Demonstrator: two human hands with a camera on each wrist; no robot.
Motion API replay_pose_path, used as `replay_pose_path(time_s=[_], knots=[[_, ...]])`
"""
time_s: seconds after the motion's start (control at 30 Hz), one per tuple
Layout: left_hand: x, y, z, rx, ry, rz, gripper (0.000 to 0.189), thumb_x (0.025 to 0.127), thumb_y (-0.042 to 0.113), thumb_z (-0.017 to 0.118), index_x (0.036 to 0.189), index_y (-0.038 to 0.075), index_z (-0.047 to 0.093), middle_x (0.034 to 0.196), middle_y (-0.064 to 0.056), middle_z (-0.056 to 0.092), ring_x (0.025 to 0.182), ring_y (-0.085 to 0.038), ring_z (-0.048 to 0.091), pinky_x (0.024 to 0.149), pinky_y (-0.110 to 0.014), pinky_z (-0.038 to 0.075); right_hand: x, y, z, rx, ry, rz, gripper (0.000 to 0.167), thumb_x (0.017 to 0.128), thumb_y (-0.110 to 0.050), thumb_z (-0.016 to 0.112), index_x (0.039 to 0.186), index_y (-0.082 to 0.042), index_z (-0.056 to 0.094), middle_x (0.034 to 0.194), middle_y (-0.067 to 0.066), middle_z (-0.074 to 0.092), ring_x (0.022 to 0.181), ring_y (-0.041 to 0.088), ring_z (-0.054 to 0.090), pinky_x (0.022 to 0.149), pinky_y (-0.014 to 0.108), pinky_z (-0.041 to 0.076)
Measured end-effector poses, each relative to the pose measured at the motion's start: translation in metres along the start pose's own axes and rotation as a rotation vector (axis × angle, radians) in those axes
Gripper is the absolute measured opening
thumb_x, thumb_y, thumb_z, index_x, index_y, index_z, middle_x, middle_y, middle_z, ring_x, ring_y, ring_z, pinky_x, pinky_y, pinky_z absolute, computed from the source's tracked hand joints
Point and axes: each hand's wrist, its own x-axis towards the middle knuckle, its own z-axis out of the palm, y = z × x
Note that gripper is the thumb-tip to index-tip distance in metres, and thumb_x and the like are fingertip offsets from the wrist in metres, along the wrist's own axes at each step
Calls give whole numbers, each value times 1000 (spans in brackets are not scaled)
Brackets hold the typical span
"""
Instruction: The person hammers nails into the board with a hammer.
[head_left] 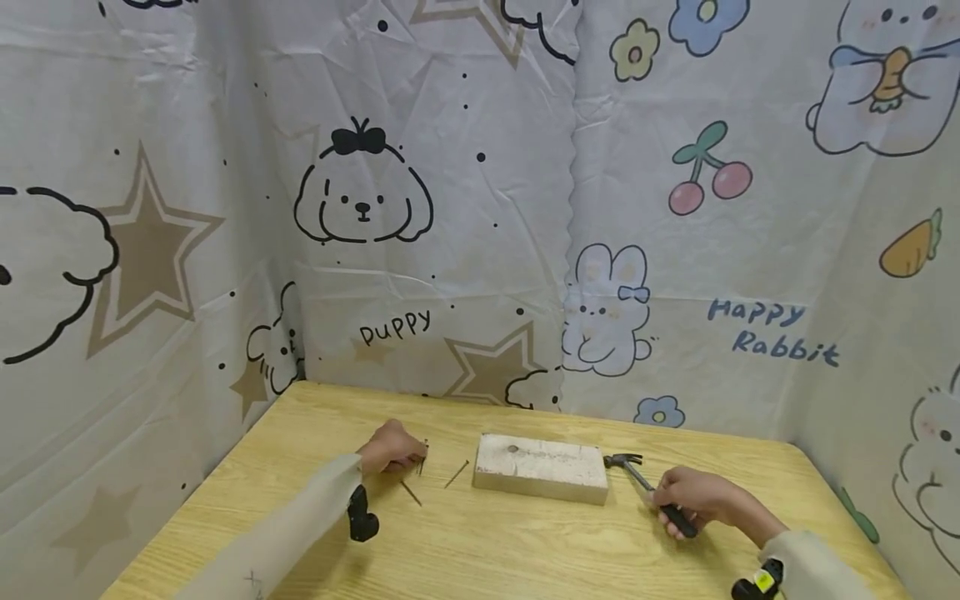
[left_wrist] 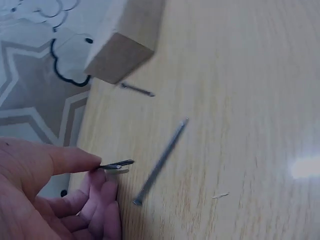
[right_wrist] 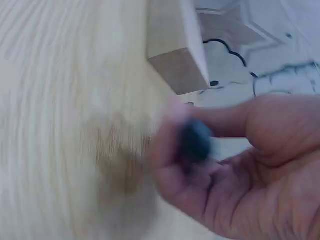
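Note:
My left hand [head_left: 393, 447] is over the left part of the table. Its thumb and fingertips pinch dark metal nails [left_wrist: 118, 165], whose ends stick out past the fingers. Close by, one loose nail [left_wrist: 161, 161] lies flat on the wood, and a second nail [left_wrist: 137, 90] lies nearer the block. To the right, my right hand [head_left: 697, 497] grips the dark handle of a claw hammer [head_left: 637, 477]. The hammer's head is beside the right end of a pale wooden block [head_left: 540, 468]. In the right wrist view the handle's butt [right_wrist: 195, 141] shows within curled fingers, blurred.
The yellow wood-grain table [head_left: 517, 550] bears everything. Behind it and along both sides hangs a white printed curtain [head_left: 465, 275] with cartoon animals. The block lies between the two hands, toward the table's back edge. A small pale splinter [left_wrist: 220, 195] is on the tabletop.

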Motion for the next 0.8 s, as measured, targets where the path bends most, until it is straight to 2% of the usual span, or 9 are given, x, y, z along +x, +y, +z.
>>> replay_pose_path(time_s=[0.13,0.23,0.3,0.43,0.57,0.7,0.8], knots=[[3,-5,-7,-133,-23,-22,12,92,2,71,88,-8,76,67,-4,71,54,-7,63,53,-20,53,-3,5,-11,214,-66,-72,33,114,-16,41,104,3,66,77,-2,53,61,2,42,56,15,39],[5,-6,-9,-210,-50,15,13,95,-1,69,99,-13,73,75,-11,74,58,-8,65,57,-20,57,-2,10,-19,314,-130,-91,37,115,-15,36,112,5,66,81,-4,52,63,1,39,57,13,37],[7,-4,-8,-262,-67,66,17,97,-4,67,107,-17,70,84,-15,75,64,-10,67,60,-21,58,-3,11,-22,361,-165,-109,35,114,-12,34,116,6,64,84,-4,53,66,0,40,58,12,38],[10,6,-1,-321,-83,172,27,98,-6,67,120,-20,64,100,-26,76,76,-15,73,69,-26,62,-5,8,-23,385,-136,-144,31,114,-11,36,120,6,61,86,-5,53,68,1,42,60,12,39],[14,20,11,-372,-132,266,28,99,-5,67,122,-21,63,110,-31,74,85,-22,78,79,-35,64,-6,3,-20,390,-91,-174,31,115,-15,36,125,5,58,88,-4,54,68,2,45,60,14,42],[15,35,28,-432,-194,338,28,99,-4,67,120,-20,62,112,-31,73,93,-29,78,89,-47,62,-7,2,-16,371,-98,-192,33,116,-15,36,133,7,53,94,-2,60,72,3,51,62,15,46],[13,46,40,-433,-204,387,28,99,-1,69,120,-18,63,112,-28,73,95,-28,76,92,-52,60,-9,-1,-14,320,-45,-198,35,115,-14,40,135,11,52,96,0,62,73,5,51,62,17,46]])
